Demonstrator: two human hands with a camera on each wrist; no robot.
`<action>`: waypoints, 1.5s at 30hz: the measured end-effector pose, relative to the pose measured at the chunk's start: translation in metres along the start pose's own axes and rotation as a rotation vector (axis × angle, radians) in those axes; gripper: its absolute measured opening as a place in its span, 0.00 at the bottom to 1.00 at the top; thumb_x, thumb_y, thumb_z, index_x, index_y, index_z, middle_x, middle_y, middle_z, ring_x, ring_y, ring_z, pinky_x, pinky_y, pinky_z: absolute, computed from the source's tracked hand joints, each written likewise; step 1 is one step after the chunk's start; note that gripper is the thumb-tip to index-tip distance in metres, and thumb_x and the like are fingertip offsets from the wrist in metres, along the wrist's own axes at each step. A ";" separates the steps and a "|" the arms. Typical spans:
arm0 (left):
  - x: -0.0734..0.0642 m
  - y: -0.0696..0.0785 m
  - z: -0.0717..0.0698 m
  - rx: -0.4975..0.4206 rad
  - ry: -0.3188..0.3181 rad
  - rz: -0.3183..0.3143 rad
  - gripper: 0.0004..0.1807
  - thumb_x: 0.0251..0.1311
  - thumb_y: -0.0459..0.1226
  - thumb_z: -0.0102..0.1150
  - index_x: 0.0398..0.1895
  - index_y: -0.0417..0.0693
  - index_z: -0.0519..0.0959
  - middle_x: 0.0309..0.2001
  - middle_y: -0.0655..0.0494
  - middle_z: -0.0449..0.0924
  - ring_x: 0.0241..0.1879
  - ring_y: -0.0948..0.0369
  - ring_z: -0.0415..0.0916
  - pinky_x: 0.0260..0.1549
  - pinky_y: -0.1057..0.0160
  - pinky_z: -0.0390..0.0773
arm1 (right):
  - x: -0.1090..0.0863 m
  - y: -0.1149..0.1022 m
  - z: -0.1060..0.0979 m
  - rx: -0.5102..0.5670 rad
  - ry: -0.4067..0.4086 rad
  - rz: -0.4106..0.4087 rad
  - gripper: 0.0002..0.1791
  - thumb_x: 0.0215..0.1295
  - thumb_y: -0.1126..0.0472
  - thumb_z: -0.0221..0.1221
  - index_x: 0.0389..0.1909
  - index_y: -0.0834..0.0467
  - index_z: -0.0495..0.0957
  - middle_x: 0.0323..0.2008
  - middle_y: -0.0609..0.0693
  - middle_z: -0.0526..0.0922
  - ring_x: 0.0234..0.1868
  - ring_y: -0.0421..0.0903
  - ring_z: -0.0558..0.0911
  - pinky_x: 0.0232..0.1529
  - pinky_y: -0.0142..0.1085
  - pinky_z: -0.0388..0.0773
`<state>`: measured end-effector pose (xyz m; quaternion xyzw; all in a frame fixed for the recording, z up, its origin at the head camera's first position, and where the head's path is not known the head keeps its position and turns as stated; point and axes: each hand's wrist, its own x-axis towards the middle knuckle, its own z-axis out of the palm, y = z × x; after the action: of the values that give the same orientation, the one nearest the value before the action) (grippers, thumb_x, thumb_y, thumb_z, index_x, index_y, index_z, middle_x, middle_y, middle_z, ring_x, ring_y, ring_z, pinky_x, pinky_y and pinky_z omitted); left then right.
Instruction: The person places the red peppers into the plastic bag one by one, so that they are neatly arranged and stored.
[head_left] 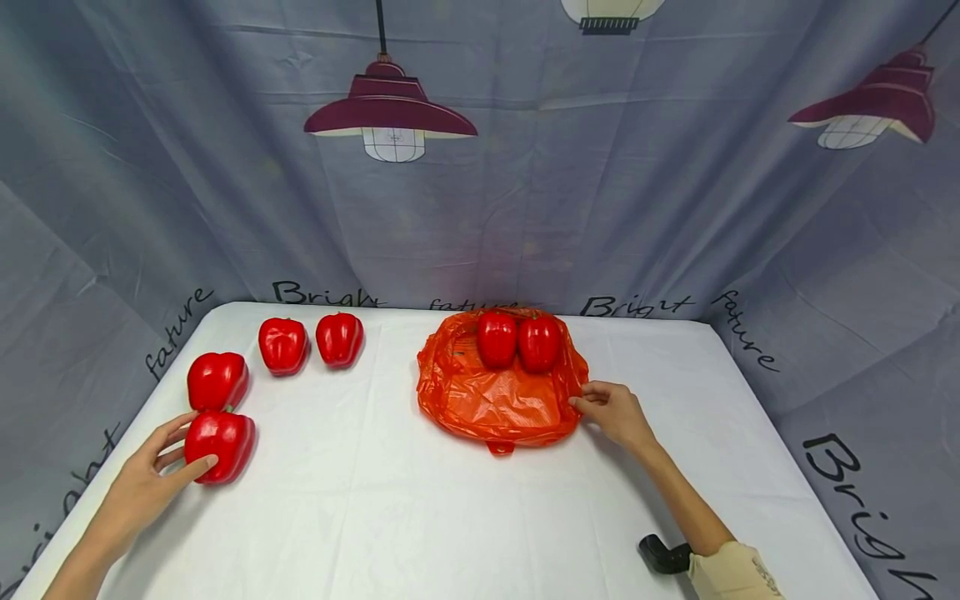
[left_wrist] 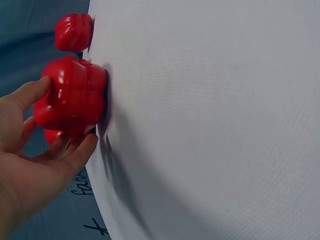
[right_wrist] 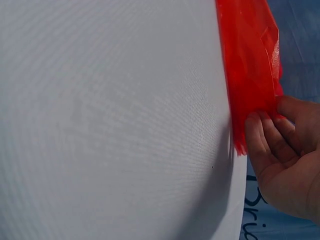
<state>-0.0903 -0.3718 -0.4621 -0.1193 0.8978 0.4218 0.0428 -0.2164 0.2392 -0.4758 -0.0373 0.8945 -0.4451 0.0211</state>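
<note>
At the table's left side my left hand (head_left: 142,483) holds a red bell pepper (head_left: 222,446), thumb on its near side and fingers on its far side. In the left wrist view this pepper (left_wrist: 72,95) sits between thumb and fingers, close to the tabletop. My right hand (head_left: 618,412) pinches the right rim of an opened orange-red plastic bag (head_left: 498,408). Two red bell peppers, one on the left (head_left: 497,339) and one on the right (head_left: 539,343), lie side by side at the bag's back. The right wrist view shows fingertips against the bag's side (right_wrist: 250,65).
Just behind the held pepper stands another red bell pepper (head_left: 216,381). Two more, one (head_left: 283,346) left of the other (head_left: 340,339), stand near the back edge of the white table (head_left: 360,517). A black object (head_left: 663,556) shows by the right sleeve. A printed grey curtain (head_left: 525,208) hangs behind.
</note>
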 end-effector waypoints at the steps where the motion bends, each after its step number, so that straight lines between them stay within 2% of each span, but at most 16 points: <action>1: 0.000 0.000 0.000 -0.003 0.001 -0.001 0.48 0.68 0.51 0.59 0.78 0.36 0.46 0.67 0.21 0.51 0.62 0.24 0.57 0.47 0.33 0.76 | 0.000 0.000 0.000 0.002 0.001 0.001 0.13 0.65 0.63 0.66 0.45 0.68 0.83 0.36 0.56 0.86 0.36 0.50 0.84 0.35 0.30 0.80; 10: 0.000 -0.003 0.002 -0.029 0.025 0.013 0.46 0.68 0.50 0.60 0.77 0.36 0.48 0.66 0.21 0.53 0.61 0.25 0.58 0.38 0.47 0.84 | 0.000 0.000 0.000 0.000 0.007 -0.009 0.12 0.65 0.64 0.66 0.44 0.68 0.83 0.35 0.55 0.86 0.35 0.49 0.84 0.34 0.30 0.80; 20: 0.001 -0.002 0.000 -0.104 -0.023 -0.051 0.50 0.67 0.53 0.60 0.79 0.42 0.42 0.69 0.21 0.48 0.63 0.25 0.57 0.39 0.53 0.85 | 0.001 0.001 0.001 0.007 0.002 0.001 0.12 0.66 0.64 0.65 0.45 0.68 0.83 0.35 0.56 0.86 0.34 0.49 0.83 0.34 0.30 0.80; 23: 0.001 -0.001 0.000 -0.091 -0.026 -0.047 0.49 0.68 0.52 0.59 0.80 0.43 0.43 0.69 0.21 0.49 0.62 0.26 0.58 0.38 0.56 0.85 | 0.001 0.002 0.001 0.015 -0.002 0.001 0.12 0.66 0.64 0.65 0.45 0.69 0.82 0.35 0.56 0.86 0.35 0.50 0.84 0.34 0.30 0.80; 28: 0.000 0.004 0.003 -0.074 -0.011 -0.024 0.48 0.68 0.52 0.60 0.80 0.44 0.45 0.68 0.22 0.50 0.61 0.26 0.60 0.38 0.54 0.85 | 0.001 0.002 0.001 0.017 -0.006 -0.001 0.12 0.66 0.64 0.65 0.45 0.69 0.82 0.35 0.56 0.86 0.35 0.50 0.84 0.34 0.30 0.80; 32: 0.001 0.014 0.009 -0.070 0.008 0.035 0.47 0.68 0.51 0.60 0.80 0.45 0.47 0.68 0.23 0.52 0.60 0.26 0.61 0.37 0.53 0.85 | 0.001 0.003 0.000 0.011 -0.009 0.001 0.13 0.66 0.64 0.65 0.45 0.69 0.82 0.35 0.56 0.86 0.35 0.51 0.84 0.34 0.30 0.80; 38: 0.008 0.037 0.017 -0.134 -0.027 0.110 0.45 0.67 0.48 0.62 0.80 0.48 0.49 0.68 0.28 0.53 0.62 0.29 0.59 0.39 0.57 0.85 | 0.001 0.003 0.000 0.012 -0.006 0.011 0.13 0.66 0.63 0.65 0.45 0.68 0.83 0.35 0.56 0.86 0.35 0.51 0.84 0.34 0.31 0.80; 45: 0.023 0.068 0.033 -0.220 -0.056 0.185 0.44 0.66 0.43 0.64 0.79 0.48 0.52 0.70 0.32 0.54 0.64 0.32 0.59 0.42 0.55 0.84 | 0.001 0.002 0.000 0.005 -0.004 0.009 0.12 0.66 0.63 0.65 0.44 0.68 0.83 0.35 0.55 0.86 0.35 0.50 0.84 0.34 0.30 0.80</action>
<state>-0.1300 -0.3090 -0.4362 -0.0280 0.8517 0.5230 0.0154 -0.2174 0.2405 -0.4773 -0.0343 0.8934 -0.4472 0.0248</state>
